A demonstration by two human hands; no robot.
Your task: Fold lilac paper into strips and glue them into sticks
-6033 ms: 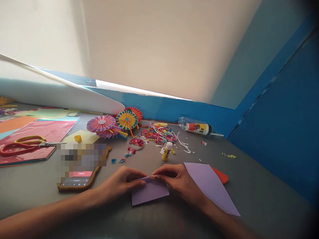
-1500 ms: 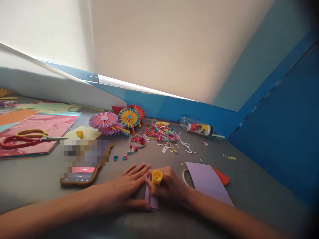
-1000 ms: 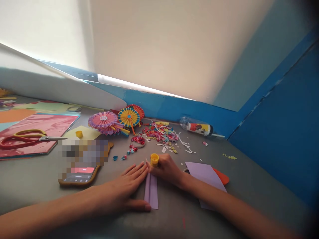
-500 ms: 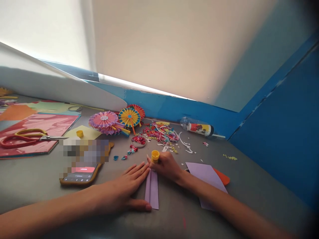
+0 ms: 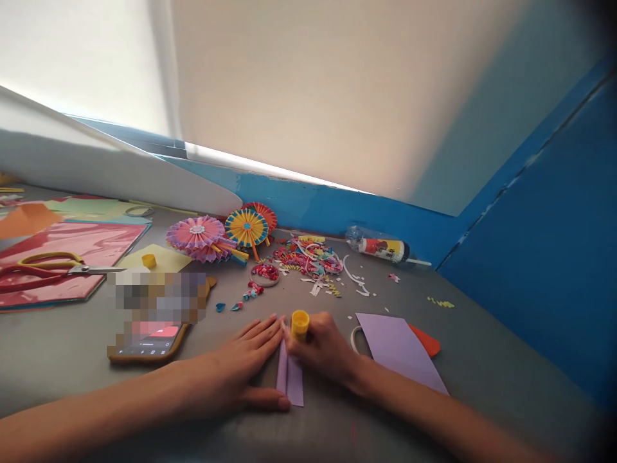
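A narrow folded strip of lilac paper [image 5: 295,384] lies on the table in front of me. My left hand [image 5: 255,360] rests flat along its left side, fingers stretched out and the thumb across its near end. Closed around a yellow glue stick [image 5: 299,325] is my right hand [image 5: 324,347], over the upper part of the strip. The stick's lower end is hidden by the fingers, so its contact with the paper cannot be made out. A yellow cap [image 5: 149,261] sits on a pale yellow sheet [image 5: 168,256] to the left.
A phone [image 5: 159,321] and red-handled scissors [image 5: 43,269] are at left, near pink packaged paper [image 5: 120,239]. Folded paper rosettes [image 5: 196,231], paper scraps [image 5: 315,257] and a glue bottle [image 5: 383,248] lie at the back. A lilac sheet [image 5: 402,347] covers part of an orange piece [image 5: 425,341] at right.
My right hand has moved the glue stick down along the lilac strip, toward me. My left hand stays pressed on the paper. The view has shifted slightly.
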